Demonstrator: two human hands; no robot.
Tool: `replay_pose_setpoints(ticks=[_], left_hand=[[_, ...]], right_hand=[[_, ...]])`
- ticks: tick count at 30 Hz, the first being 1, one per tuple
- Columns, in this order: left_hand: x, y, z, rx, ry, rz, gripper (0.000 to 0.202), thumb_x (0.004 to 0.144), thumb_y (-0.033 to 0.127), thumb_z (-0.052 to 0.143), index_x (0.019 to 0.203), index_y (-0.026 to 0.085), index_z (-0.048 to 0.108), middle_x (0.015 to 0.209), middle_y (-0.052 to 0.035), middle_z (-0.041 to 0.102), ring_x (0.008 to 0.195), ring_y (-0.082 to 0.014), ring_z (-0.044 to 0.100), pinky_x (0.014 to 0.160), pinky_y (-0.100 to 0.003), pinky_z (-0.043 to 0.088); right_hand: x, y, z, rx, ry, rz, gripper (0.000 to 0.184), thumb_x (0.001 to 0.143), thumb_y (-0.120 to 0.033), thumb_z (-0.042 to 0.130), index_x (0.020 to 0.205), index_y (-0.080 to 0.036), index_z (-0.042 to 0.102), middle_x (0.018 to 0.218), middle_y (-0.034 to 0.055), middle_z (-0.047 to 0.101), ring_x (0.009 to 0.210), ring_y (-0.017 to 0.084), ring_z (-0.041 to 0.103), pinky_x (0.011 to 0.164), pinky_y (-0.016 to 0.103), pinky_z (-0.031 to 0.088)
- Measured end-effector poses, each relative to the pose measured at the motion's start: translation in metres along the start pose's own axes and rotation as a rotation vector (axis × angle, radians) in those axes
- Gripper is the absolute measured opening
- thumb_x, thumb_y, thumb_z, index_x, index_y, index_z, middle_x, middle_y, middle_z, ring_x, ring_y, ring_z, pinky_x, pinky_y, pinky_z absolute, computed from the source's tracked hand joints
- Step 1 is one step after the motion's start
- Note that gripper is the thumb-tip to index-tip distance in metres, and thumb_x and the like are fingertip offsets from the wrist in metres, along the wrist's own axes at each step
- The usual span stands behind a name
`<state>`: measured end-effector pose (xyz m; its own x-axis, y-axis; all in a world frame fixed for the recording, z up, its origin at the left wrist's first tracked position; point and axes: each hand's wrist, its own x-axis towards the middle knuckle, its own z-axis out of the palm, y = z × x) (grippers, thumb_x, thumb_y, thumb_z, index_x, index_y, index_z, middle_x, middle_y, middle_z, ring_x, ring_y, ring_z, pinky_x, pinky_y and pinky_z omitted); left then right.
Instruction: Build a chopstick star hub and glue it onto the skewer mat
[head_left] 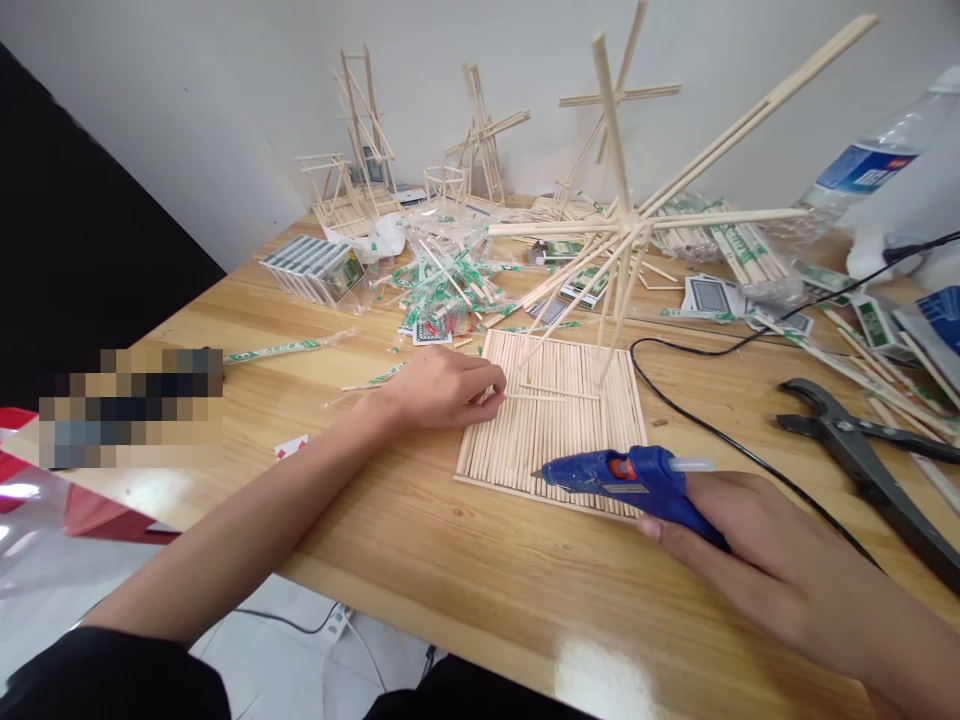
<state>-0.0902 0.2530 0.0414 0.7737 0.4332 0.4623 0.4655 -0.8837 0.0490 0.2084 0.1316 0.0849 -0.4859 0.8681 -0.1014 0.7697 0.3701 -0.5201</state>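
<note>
The flat stick mat looks done, w/ 2 thin loose sticks on top & a spiky stick frame standing on it. Left hand is at 9 o'clock, fingers curled together by the sticks; can't tell if they pinch. Right hand wraps tight round a blue glue gun at 4 o'clock. Pliers lie at 3 o'clock, torn wrappers at 11. More stick frames stand further back.

Black steel pliers, plastic water bottle, stacked playing-card packs

Wooden table strewn with wrapped chopsticks
</note>
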Motion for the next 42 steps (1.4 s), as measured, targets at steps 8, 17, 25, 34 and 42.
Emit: replay_pose_setpoints(ticks=[8, 17, 25, 34, 42], left_hand=[[-0.001, 0.0, 0.001, -0.007, 0.016, 0.0, 0.014, 0.088, 0.018, 0.054, 0.079, 0.018, 0.065, 0.063, 0.0033, 0.067, 0.052, -0.0096, 0.058, 0.05, -0.022, 0.038], [0.0, -0.001, 0.001, -0.002, 0.001, 0.01, 0.015, 0.089, 0.019, 0.053, 0.08, 0.019, 0.065, 0.063, 0.0033, 0.067, 0.052, -0.0094, 0.059, 0.05, -0.022, 0.039], [-0.001, 0.0, 0.001, 0.015, -0.014, 0.004, 0.016, 0.089, 0.019, 0.053, 0.079, 0.019, 0.065, 0.063, 0.0031, 0.067, 0.052, -0.0097, 0.059, 0.05, -0.022, 0.039], [-0.001, -0.001, 0.002, -0.002, 0.001, 0.012, 0.015, 0.088, 0.018, 0.053, 0.08, 0.019, 0.065, 0.062, 0.0036, 0.065, 0.051, -0.0096, 0.058, 0.048, -0.022, 0.038], [-0.001, 0.001, 0.003, 0.0, 0.006, 0.019, 0.014, 0.088, 0.018, 0.053, 0.08, 0.02, 0.065, 0.062, 0.0039, 0.067, 0.052, -0.01, 0.06, 0.049, -0.023, 0.039]], right_hand=[[-0.006, 0.006, 0.001, -0.004, -0.014, 0.019, 0.043, 0.098, -0.055, 0.039, 0.076, -0.024, 0.059, 0.07, 0.0066, 0.067, 0.062, 0.024, 0.064, 0.056, 0.038, 0.051], [-0.002, 0.002, -0.001, 0.031, -0.027, 0.02, 0.039, 0.097, -0.053, 0.043, 0.074, -0.025, 0.059, 0.069, 0.0063, 0.067, 0.06, 0.024, 0.063, 0.055, 0.038, 0.051], [-0.006, 0.004, -0.004, 0.015, 0.046, -0.003, 0.039, 0.095, -0.052, 0.045, 0.073, -0.025, 0.061, 0.066, 0.0067, 0.068, 0.058, 0.024, 0.065, 0.053, 0.038, 0.053], [-0.004, -0.001, -0.009, 0.005, 0.101, -0.022, 0.036, 0.093, -0.049, 0.048, 0.069, -0.026, 0.062, 0.061, 0.0053, 0.066, 0.053, 0.025, 0.064, 0.048, 0.038, 0.052], [-0.006, 0.004, -0.01, -0.025, 0.073, 0.022, 0.038, 0.094, -0.052, 0.046, 0.073, -0.025, 0.063, 0.064, 0.006, 0.067, 0.059, 0.025, 0.065, 0.052, 0.038, 0.053]])
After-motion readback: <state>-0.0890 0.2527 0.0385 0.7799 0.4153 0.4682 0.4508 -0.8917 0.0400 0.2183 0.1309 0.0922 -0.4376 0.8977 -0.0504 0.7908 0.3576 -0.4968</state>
